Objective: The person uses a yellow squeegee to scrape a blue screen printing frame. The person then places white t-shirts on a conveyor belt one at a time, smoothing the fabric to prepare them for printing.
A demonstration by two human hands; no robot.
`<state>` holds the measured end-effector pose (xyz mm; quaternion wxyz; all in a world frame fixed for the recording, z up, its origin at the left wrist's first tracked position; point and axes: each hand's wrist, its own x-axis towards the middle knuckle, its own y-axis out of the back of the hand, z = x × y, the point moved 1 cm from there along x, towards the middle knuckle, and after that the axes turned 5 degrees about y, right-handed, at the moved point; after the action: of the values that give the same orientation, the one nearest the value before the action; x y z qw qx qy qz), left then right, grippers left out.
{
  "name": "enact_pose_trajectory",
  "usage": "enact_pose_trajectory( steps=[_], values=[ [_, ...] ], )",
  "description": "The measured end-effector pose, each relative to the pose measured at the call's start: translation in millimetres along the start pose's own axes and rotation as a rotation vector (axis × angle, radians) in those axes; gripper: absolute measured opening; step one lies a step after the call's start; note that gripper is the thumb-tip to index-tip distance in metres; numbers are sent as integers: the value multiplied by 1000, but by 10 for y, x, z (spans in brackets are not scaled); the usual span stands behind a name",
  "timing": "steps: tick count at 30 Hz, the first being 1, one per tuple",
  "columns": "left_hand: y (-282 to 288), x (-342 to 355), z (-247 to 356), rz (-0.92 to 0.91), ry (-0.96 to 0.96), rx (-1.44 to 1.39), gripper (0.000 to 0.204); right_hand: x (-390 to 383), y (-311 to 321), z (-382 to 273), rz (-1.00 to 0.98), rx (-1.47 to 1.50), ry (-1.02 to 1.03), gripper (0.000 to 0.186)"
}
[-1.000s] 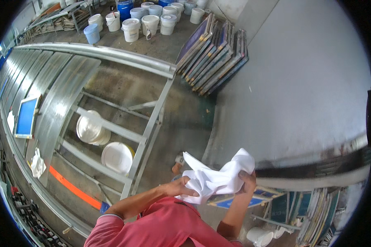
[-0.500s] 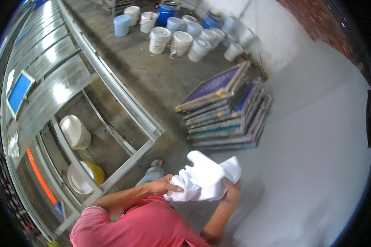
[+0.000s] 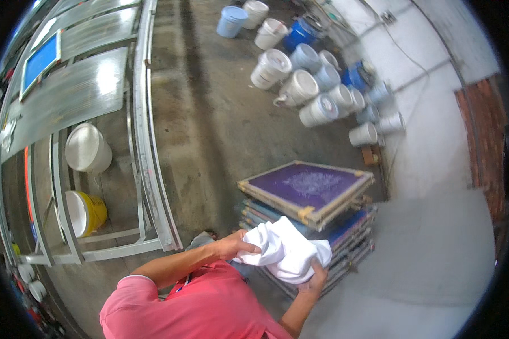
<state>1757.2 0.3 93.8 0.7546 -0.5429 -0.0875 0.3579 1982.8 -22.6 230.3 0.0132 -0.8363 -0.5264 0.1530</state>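
Item: white cloth (image 3: 285, 254), bunched and crumpled, held in the air just in front of the stack of screen-printing frames (image 3: 308, 217).

Hands: left hand (image 3: 232, 246) closed over the cloth's left end; right hand (image 3: 315, 278) cupped under its lower right edge, fingers gripping the fabric. Both grasp the same cloth.

Step, as judged: the cloth is being gathered or carried beside the stack; it does not yet rest on anything. A next move would call for a firm two-handed hold and clearance over the stack's top frame.

Stack: top frame has a purple mesh with a pale design and a light wooden border; several more frames lie beneath it.

Surroundings: bare concrete floor (image 3: 209, 130). Beyond the stack, a cluster of white and blue buckets (image 3: 308, 85) against a white wall. Left of the stack, a long metal-framed table (image 3: 147, 141), with a white bucket (image 3: 86, 148) and a yellow bucket (image 3: 87, 212) under it.
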Motion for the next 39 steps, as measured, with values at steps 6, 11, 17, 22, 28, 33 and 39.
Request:
enact_pose_trajectory(
  steps=[6,11,17,22,28,33,39],
  values=[
    [311,307,677,178,-358,-148,38,1825,-351,-4,-147,-20,-133,52],
    [929,751,1169,351,-447,-63,27,3006,-1423,-202,-441,-47,-126,40],
    [1224,883,2695,558,-567,20,25,4299,-3151,-32,-586,-39,-20,40],
    [1447,738,3853,696,-702,120,31,5106,-4669,97,-784,-26,-110,41],
    [2282,768,4810,739,-930,-163,44,5588,-6677,139,-1108,-23,-72,47],
    [2895,663,5937,716,-984,-216,41,5906,-7989,167,-1197,-45,-67,54],
    [3270,308,7500,771,-1112,-232,33,6294,-9648,61,-1211,-80,-80,52]
  ],
)
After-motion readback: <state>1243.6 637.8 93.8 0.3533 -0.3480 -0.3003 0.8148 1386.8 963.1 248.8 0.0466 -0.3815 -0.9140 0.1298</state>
